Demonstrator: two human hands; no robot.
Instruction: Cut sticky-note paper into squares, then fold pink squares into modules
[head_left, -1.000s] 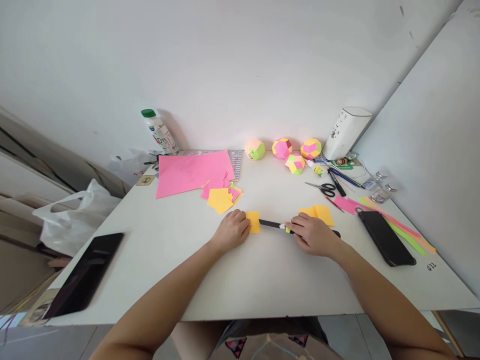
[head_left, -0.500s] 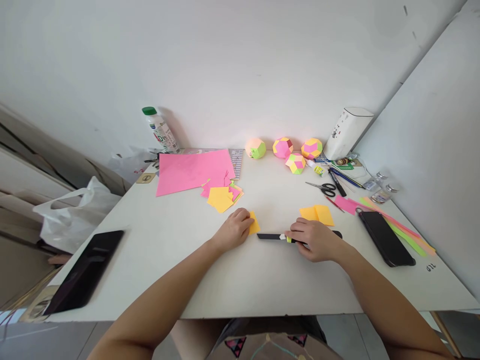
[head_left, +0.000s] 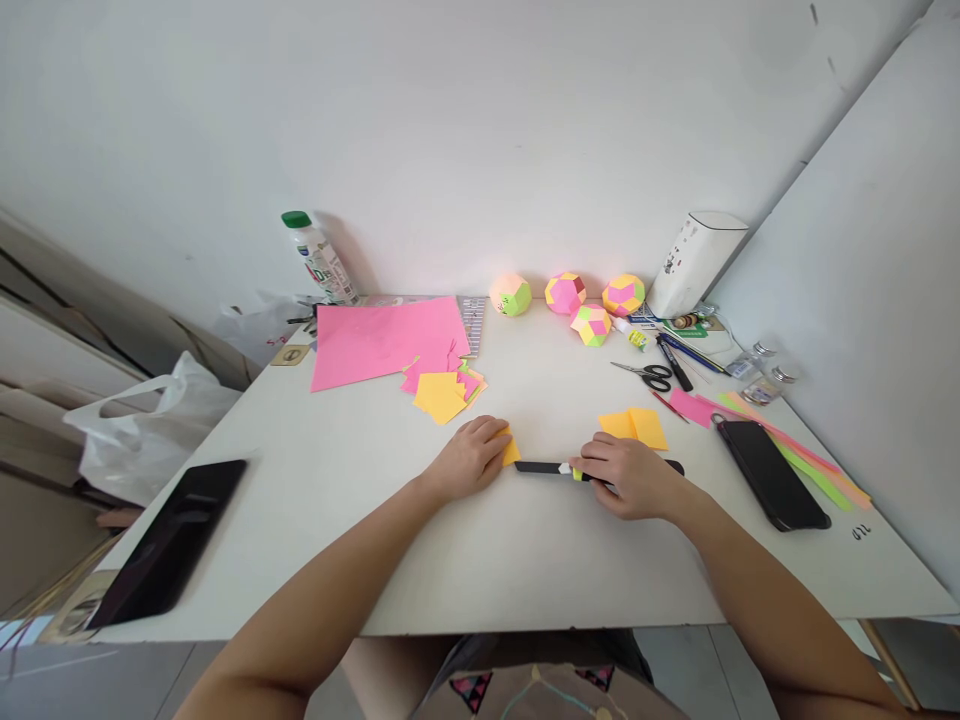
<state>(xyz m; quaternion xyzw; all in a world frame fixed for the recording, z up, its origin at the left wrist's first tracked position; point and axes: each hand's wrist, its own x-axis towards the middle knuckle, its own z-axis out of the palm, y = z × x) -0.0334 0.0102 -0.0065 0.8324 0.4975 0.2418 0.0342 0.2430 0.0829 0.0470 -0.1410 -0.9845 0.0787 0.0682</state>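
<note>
My left hand (head_left: pixel 472 457) is closed over a small piece of orange paper (head_left: pixel 511 448) on the table, and its fingers hide most of the sheet. In my right hand (head_left: pixel 628 473) is a utility knife (head_left: pixel 541 467), gripped near its yellow part. Its long dark blade lies low over the table and points left, with the tip close to the paper's right corner. Just behind my right hand rests a creased orange sheet (head_left: pixel 646 428). Orange and pink paper cut-outs (head_left: pixel 440 395) lie in a pile beyond my left hand.
A pink sheet (head_left: pixel 382 340) lies at the back left by a bottle (head_left: pixel 326 265). Several paper balls (head_left: pixel 565 293) stand along the wall. Scissors (head_left: pixel 651 376), a black phone (head_left: pixel 771 475) and paper strips (head_left: pixel 817 470) are on the right. A dark tablet (head_left: pixel 172 545) lies at left.
My left hand has slid very slightly right over the orange paper, so less of it shows. The right hand and the knife are almost where they were.
</note>
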